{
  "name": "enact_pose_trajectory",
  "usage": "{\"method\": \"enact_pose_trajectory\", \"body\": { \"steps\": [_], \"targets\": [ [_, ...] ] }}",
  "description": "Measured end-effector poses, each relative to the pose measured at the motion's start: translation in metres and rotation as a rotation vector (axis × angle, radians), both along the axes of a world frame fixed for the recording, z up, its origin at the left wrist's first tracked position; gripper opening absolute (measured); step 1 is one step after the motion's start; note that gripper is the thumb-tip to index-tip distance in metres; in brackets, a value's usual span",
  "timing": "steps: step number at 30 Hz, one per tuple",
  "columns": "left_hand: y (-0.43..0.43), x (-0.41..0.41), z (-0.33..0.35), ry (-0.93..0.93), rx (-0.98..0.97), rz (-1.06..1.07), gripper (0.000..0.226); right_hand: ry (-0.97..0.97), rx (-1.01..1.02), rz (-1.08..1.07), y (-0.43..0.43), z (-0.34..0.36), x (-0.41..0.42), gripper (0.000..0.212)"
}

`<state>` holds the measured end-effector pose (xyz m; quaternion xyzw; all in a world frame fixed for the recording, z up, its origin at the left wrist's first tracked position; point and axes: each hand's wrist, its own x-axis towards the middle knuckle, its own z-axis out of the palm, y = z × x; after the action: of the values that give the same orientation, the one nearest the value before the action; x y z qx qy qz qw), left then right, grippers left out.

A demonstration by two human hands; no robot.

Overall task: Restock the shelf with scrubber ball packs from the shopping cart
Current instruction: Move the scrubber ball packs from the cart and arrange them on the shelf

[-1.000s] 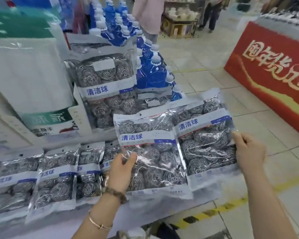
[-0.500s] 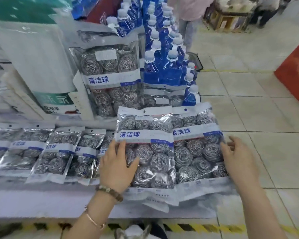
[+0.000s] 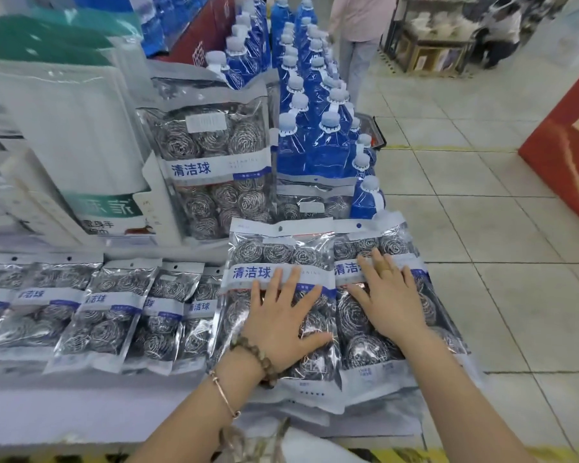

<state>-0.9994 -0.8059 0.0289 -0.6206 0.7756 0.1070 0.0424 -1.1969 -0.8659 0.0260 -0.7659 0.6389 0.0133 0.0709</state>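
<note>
White shelf (image 3: 81, 412) is bearing both packs: left hand (image 3: 281, 322) is pressing flat on the left scrubber ball pack (image 3: 264, 252), right hand (image 3: 391, 295) on the right scrubber ball pack (image 3: 365, 355), fingers straight and spread.

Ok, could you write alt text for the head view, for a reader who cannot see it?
The left hand and right hand press flat on two scrubber ball packs lying side by side on the shelf. More packs lie to their left; blue bottles stand behind.
</note>
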Motion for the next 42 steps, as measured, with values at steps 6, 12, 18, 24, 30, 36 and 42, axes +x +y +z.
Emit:
{"method": "enact_pose_trajectory", "body": {
  "steps": [6, 12, 18, 24, 30, 36, 42],
  "targets": [
    [-0.002, 0.005, -0.002, -0.036, -0.014, -0.047, 0.077, 0.006, -0.032, -0.023, 0.001, -0.007, 0.001, 0.064],
    [-0.002, 0.003, -0.005, -0.035, -0.040, -0.045, 0.078, 0.006, -0.059, -0.036, -0.002, -0.013, 0.004, 0.063],
    [0.028, 0.004, -0.001, 0.046, -0.044, -0.414, 0.082, -0.007, -0.060, -0.034, 0.001, -0.012, 0.003, 0.061],
    [0.079, 0.004, -0.040, -0.126, -0.282, -0.543, 0.086, -0.020, -0.085, -0.034, 0.001, -0.014, 0.003, 0.060],
    [0.081, 0.002, -0.058, -0.130, -0.348, -0.511, 0.096, -0.033, -0.101, -0.030, 0.001, -0.015, 0.002, 0.059],
    [0.061, -0.015, -0.045, -0.067, -0.371, -0.344, 0.085, -0.034, -0.106, -0.034, 0.003, -0.016, 0.001, 0.059],
    [0.055, -0.026, -0.038, -0.071, -0.338, -0.277, 0.082, -0.044, -0.103, -0.047, 0.007, -0.015, 0.000, 0.060]
  ]
}}
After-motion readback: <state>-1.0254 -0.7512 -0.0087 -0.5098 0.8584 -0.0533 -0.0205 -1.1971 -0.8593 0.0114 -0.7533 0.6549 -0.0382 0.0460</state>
